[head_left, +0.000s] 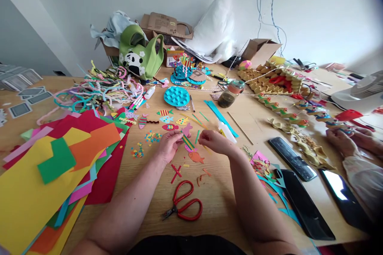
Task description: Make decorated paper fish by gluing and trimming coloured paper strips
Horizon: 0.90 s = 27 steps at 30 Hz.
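Observation:
My left hand (pixel 170 145) is closed on a pink paper fish (pixel 187 130) with green and yellow stripes, held just above the wooden table (pixel 221 203). My right hand (pixel 213 142) is closed in a pinch close to the right of that fish; what it pinches is too small to name. Below the hands lie an orange paper fish (pixel 196 157), red paper scraps (pixel 176 172) and red-handled scissors (pixel 184 206). Several finished striped paper fish (pixel 167 118) lie just beyond the hands.
A stack of coloured paper sheets (pixel 50 167) covers the left. Pipe cleaners (pixel 98 89), a green panda bag (pixel 139 53), a blue folded disc (pixel 176 96), a jar (pixel 229 93), phones (pixel 291 158) and another person's hands (pixel 350 140) at right.

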Each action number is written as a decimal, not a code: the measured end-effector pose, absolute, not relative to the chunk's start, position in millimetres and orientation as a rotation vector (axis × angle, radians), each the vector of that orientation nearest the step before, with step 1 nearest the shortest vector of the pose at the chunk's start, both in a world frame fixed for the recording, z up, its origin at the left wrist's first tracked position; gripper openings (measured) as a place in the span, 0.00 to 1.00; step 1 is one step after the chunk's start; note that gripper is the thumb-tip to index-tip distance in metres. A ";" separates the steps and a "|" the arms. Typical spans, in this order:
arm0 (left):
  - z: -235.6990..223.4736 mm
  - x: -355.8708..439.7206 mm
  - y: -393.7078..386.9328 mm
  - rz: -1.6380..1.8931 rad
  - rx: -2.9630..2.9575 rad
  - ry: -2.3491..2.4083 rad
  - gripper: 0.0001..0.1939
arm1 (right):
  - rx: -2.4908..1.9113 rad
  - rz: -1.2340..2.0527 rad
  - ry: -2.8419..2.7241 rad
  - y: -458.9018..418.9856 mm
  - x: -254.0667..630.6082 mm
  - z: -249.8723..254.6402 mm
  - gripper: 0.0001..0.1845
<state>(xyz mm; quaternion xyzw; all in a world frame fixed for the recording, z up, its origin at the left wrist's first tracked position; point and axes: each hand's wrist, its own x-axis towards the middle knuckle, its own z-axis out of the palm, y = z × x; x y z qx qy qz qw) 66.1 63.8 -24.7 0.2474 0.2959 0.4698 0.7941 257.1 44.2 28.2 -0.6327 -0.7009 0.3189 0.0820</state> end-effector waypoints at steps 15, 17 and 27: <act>-25.4 69.4 60.7 0.925 0.653 0.605 0.08 | -1.450 1.335 -1.592 44.5 241.9 14.1 0.10; -26.4 69.4 61.3 0.930 0.641 0.609 0.07 | -1.427 1.367 -1.566 44.3 241.8 14.0 0.10; -27.4 67.7 63.1 0.972 0.550 0.628 0.08 | -1.479 1.355 -1.508 44.6 245.4 18.9 0.11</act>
